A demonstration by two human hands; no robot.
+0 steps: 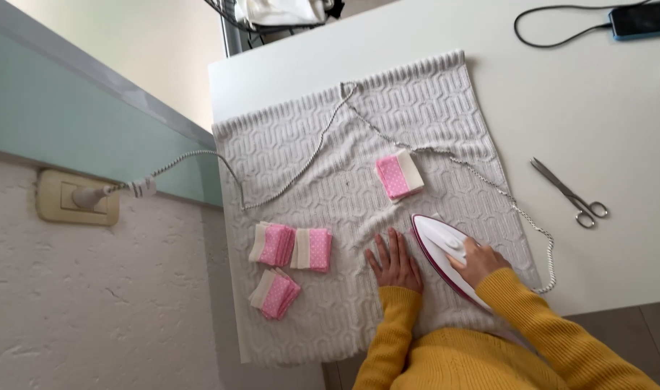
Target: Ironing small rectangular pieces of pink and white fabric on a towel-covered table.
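The right hand (481,261) has a closed grip around the handle of the white and magenta iron (442,249), which rests sole-down on the grey textured towel (416,108) near the worktop's (597,108) near edge. The left hand (395,263) lies flat and open just beside the iron's left edge, holding nothing. To press well, those fingers should stay clear of the hot sole and the braided cord (488,180) behind the iron. One pink dotted fabric piece (399,175) lies mid-towel; three stacks (290,249) sit toward the left edge.
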